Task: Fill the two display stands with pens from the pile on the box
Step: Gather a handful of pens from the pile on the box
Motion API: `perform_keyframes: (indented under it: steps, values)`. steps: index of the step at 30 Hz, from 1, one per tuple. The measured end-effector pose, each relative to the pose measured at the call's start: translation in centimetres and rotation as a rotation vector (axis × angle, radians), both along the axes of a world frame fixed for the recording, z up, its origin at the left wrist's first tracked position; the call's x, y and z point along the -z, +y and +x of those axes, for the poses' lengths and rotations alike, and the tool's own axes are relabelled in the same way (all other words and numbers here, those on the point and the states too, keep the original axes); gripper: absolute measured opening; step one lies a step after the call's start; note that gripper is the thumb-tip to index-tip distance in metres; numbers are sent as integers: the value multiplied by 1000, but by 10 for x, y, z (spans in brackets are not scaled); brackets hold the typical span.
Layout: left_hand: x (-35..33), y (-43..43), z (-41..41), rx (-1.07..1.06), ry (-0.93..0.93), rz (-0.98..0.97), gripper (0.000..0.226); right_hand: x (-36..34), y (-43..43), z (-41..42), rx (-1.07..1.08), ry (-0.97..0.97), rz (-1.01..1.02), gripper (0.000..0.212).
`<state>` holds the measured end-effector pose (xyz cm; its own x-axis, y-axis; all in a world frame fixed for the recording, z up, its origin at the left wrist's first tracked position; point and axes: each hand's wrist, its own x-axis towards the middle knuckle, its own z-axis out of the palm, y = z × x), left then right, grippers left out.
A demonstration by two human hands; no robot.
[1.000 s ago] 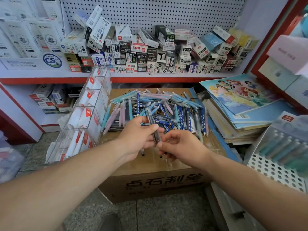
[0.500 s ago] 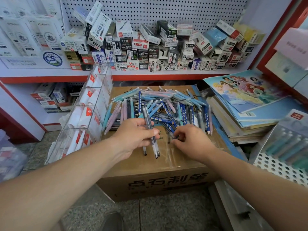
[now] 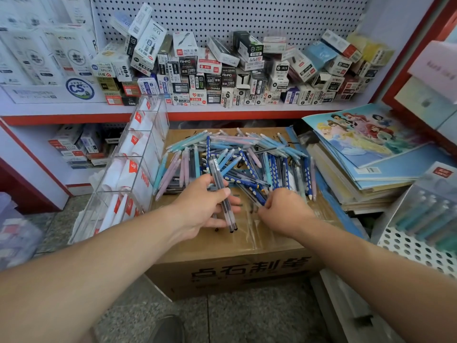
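Nearest the camera, the person's two forearms are reaching out over the cardboard box [image 3: 235,273]. The left hand [image 3: 202,209] is gripping a small bundle of dark pens [image 3: 218,186], with the thumb across the barrels, the fingers curled beneath and the tips pointing back toward the person. The right hand [image 3: 284,214] was pressed close to the left a second ago, feeding a pen into that bundle. It is now sitting apart from it at the near edge of the pile [image 3: 235,157], knuckles up and fingers curled down among the blue barrels. The back of the hand is hiding them, so it cannot be told whether they are pinching a pen yet. The shift suggests the person is gathering more pens, not loading a stand yet. Just left of the box, the clear display stand [image 3: 138,154] is showing only white and red items in its compartments. At the right edge, a white perforated stand [image 3: 408,246] is carrying teal pens. Behind, a shelf [image 3: 74,115] is holding stacked pen cartons.
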<state>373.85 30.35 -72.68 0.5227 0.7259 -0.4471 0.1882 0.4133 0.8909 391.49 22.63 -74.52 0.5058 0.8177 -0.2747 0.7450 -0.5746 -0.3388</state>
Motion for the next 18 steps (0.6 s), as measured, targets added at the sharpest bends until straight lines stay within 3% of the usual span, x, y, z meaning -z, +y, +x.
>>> perform_keyframes:
  steps: [6, 8, 14, 18]
  values:
    - [2, -3, -1, 39, 18, 14, 30, -30, -27, 8, 238, 536, 166, 1]
    - [2, -5, 1, 53, 35, 9, 31, -35, -31, 8, 294, 661, 195, 2]
    - [4, -10, 7, 73, 64, 9, 13, -36, -37, -1, 312, 936, 111, 13]
    - [4, -15, 11, 79, 23, -3, 13, -32, -43, -10, 133, 912, 153, 16]
